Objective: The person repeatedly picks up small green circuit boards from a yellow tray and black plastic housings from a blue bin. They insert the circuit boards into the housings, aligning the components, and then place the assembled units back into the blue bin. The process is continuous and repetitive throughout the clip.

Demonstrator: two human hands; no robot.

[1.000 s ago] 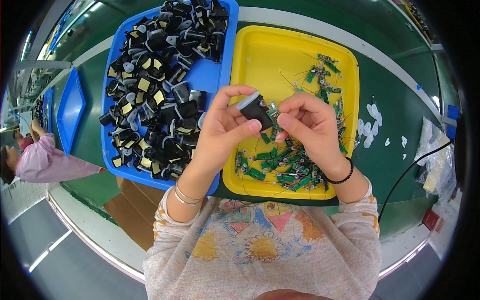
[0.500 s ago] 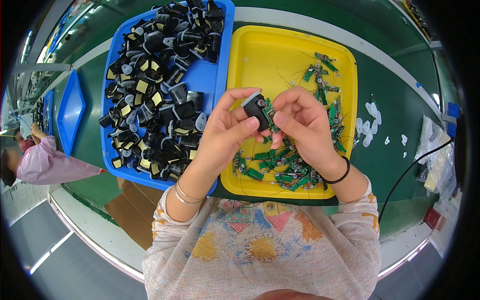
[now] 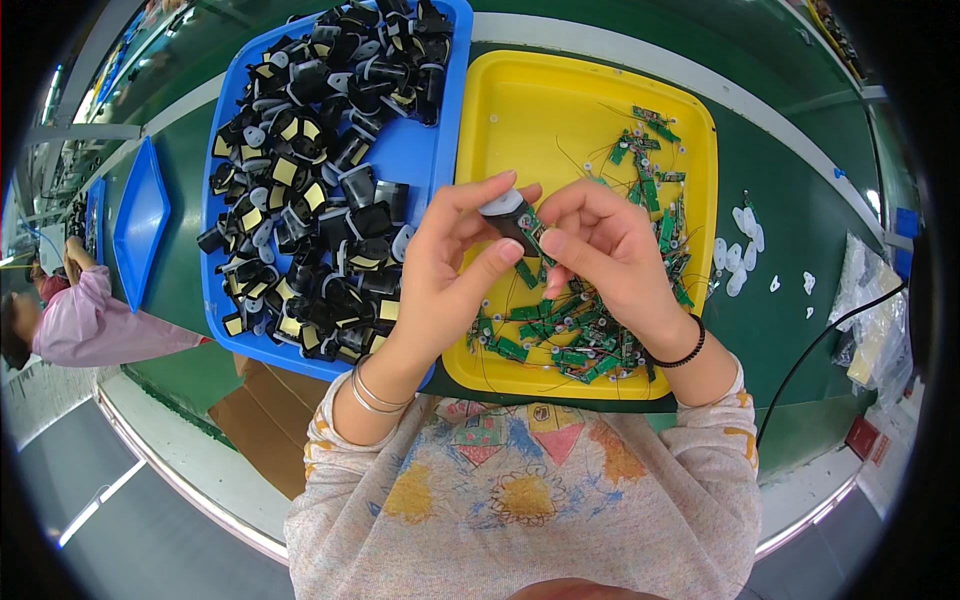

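Note:
Above the yellow tray [image 3: 520, 85], my left hand [image 3: 455, 255] grips a black plastic housing [image 3: 509, 226] with a grey rounded end turned up. Against the housing's right side lies a small green circuit board [image 3: 533, 228], pinched by the fingers of my right hand [image 3: 610, 255]. Whether the board sits inside the housing or only against it, I cannot tell. More green boards [image 3: 585, 345] with thin wires lie piled in the yellow tray below and right of my hands.
A blue tray [image 3: 435, 150] heaped with black housings [image 3: 310, 190] stands left. White oval pieces [image 3: 735, 255] lie on the green table to the right, near a clear plastic bag [image 3: 870, 300] and black cable [image 3: 820, 345]. Far left are an empty blue tray [image 3: 142, 225] and a person in pink [image 3: 105, 320].
The housing has tilted in my left hand, so its grey end now faces up more. My right fingers have shifted slightly along the board. The person at far left has moved a hand.

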